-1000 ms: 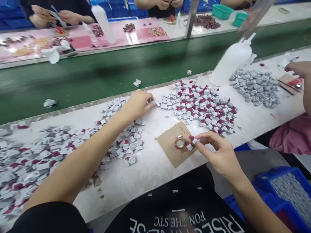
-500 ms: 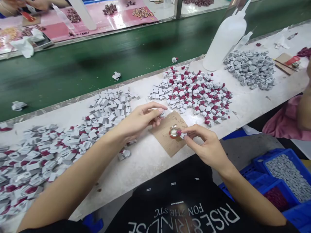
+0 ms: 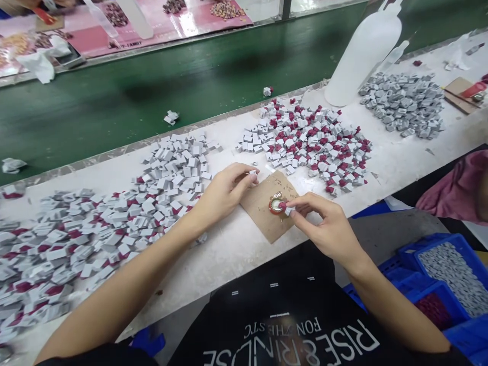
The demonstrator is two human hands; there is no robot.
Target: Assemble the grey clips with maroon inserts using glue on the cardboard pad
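Note:
Near the left edge of a brown cardboard piece [image 3: 263,213], my left hand [image 3: 231,190] pinches a small grey part [image 3: 252,173], mostly covered by the fingers. My right hand [image 3: 324,221] holds a grey and dark red part [image 3: 288,209] between thumb and fingertips. Its red end is over or against a small round dish [image 3: 276,204] with a red rim and pale contents, on the cardboard. Behind my right hand lies a heap of grey and red parts [image 3: 312,142]. Beside my left forearm spreads another heap of such parts [image 3: 95,229].
A white squeeze bottle [image 3: 362,56] stands at the back right beside a grey heap [image 3: 404,104]. A green conveyor belt [image 3: 152,91] runs behind the table, with a few parts on it. Blue crates [image 3: 438,290] are low on the right. Another person's hand shows at top left.
My left hand has closed more around its grey part. My right hand keeps its part at the dish. The camera view has shifted slightly, and belt parts sit further left.

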